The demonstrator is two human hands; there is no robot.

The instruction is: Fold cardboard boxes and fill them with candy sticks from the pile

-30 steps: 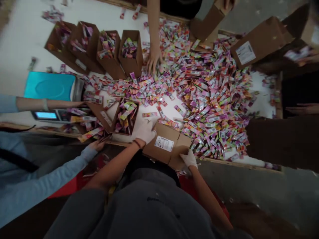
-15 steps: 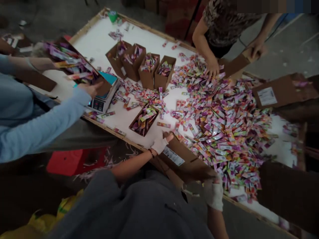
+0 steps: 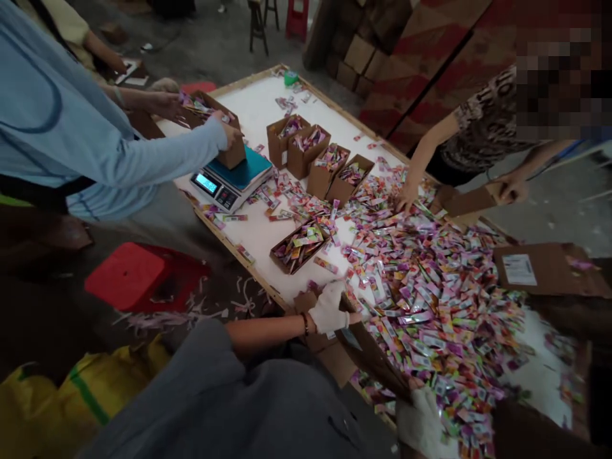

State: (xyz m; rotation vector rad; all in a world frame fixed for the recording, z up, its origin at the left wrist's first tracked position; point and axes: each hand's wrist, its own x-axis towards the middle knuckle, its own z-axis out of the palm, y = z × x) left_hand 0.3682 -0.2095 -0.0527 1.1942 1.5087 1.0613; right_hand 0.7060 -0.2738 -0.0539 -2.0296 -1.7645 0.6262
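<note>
Nearest the camera, the person's gloved right hand (image 3: 421,417) grips the near end of a brown cardboard box (image 3: 370,350) that lies tilted at the table's edge, its open mouth turned toward the heap of colourful sachets (image 3: 430,299); the fingers look curled round the cardboard, though the glove is blurred at the bottom of the view. A little farther in, the gloved left hand (image 3: 329,308) is closed over the box's upper flap, thumb beneath and fingers on top, just beside the nearest packets. To do this well (judging only from how things lie), the box wants to be kept low, with its lip on the white tabletop (image 3: 261,233) and both hands firm on the cardboard, so that sachets slide in rather than spill off the wooden edge. Just beyond the left hand lies an open box of sachets (image 3: 299,245), flat on the table. Farther on, a blue-topped digital scale (image 3: 232,178) carries a small carton that a co-worker's hand (image 3: 230,134), in a light blue sleeve, holds down. Behind it four upright filled cartons (image 3: 318,159) stand in a row. Across the table another person's hand (image 3: 406,194) rests on the pile's far side, and a red stool (image 3: 129,277) stands on the floor to the left.
</note>
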